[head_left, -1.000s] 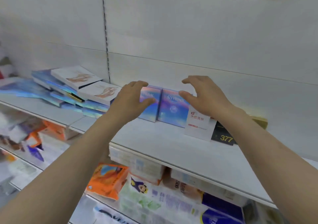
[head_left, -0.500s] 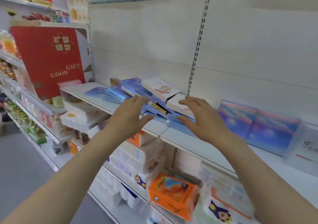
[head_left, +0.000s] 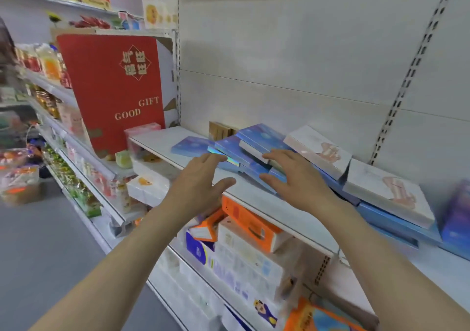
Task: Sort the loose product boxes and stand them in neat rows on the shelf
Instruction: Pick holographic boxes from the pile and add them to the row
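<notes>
The shelf (head_left: 162, 143) is a long white board running from the left upright toward the lower right, and it carries a loose heap of flat boxes lying down rather than standing. To its left leans a big red gift box (head_left: 112, 88), which takes no part in this step.

The heap itself is mostly blue boxes (head_left: 256, 134), slid over one another like fallen tiles, with one blue box (head_left: 190, 144) lying flat and alone at the left end. Two white boxes (head_left: 318, 150) (head_left: 386, 193) rest on top of the blue ones toward the right, tilted. Behind the heap a few small brown boxes (head_left: 221, 129) stand upright against the back wall.

The left hand (head_left: 201, 180) hovers over the shelf's front edge, fingers spread and relaxed, gripping nothing. The right hand (head_left: 297, 178) hangs just above the blue boxes at the middle of the heap, fingers apart too and holding nothing; whether its fingertips touch a box I cannot tell.

The step in hand looks like reaching in to gather the first boxes. It probably goes best by taking the white boxes off the top first, since pulling a blue one from beneath would likely send them sliding toward the front edge. One hand can steady the heap while the other lifts. Sorting by colour before standing anything up should keep the rows even, starting against the back wall.
</notes>
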Demonstrator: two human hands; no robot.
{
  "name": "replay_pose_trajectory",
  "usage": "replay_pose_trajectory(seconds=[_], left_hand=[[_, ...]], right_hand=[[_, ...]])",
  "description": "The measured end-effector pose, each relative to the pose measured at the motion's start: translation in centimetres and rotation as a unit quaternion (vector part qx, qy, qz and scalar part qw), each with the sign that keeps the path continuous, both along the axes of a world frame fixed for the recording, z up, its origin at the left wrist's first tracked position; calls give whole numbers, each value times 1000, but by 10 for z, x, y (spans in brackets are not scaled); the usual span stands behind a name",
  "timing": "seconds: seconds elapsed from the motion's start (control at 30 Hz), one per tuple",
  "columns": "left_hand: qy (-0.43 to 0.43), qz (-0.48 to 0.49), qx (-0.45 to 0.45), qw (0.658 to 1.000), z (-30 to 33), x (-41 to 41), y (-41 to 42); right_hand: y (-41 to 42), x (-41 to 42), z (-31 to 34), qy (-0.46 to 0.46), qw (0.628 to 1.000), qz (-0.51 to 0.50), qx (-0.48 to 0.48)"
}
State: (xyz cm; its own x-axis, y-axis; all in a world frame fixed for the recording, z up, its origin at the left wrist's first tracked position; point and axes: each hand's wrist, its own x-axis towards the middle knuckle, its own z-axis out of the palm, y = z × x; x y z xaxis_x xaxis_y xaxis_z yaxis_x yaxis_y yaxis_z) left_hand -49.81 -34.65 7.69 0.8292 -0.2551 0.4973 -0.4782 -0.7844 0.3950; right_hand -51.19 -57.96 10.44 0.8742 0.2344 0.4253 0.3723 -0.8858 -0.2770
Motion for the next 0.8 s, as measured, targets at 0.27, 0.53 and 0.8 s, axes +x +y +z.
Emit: replay_pose_trajectory(seconds=[0.27,0.53,0.8], left_hand=[[34,-27,19,999,12,185,42],[131,-116,-76,982,5,288,11],[268,-157,-227,923,7,348,-12]], right_hand=[[34,200,-7,90,983,-159,1],[41,258,-17,104,985,-124,-51],[53,265,-20,82,990,-86,82]])
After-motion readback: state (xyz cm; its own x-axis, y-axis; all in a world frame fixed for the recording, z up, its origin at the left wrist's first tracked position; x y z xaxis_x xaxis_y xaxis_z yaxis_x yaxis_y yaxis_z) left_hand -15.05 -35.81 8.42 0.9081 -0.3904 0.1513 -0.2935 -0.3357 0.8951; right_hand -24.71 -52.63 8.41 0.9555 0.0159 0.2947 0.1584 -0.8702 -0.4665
